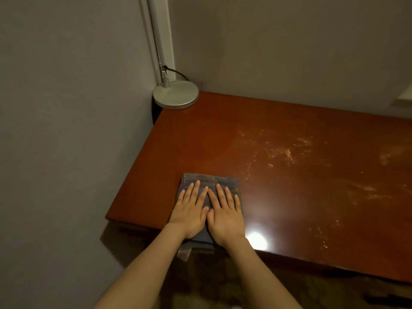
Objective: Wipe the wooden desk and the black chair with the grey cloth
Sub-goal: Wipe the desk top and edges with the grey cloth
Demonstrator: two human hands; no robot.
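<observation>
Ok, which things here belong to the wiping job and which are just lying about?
Job: grey folded cloth, reddish-brown wooden desk, left hand and right hand pressing flat on the cloth.
Lying about: silver lamp with round metal base, its black cord.

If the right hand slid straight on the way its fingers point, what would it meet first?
Ahead of the right hand, flat on the grey cloth, lies bare wooden desk; first obstacle is probably the lamp base in the far corner, though the line might miss it and reach the wall.
</observation>
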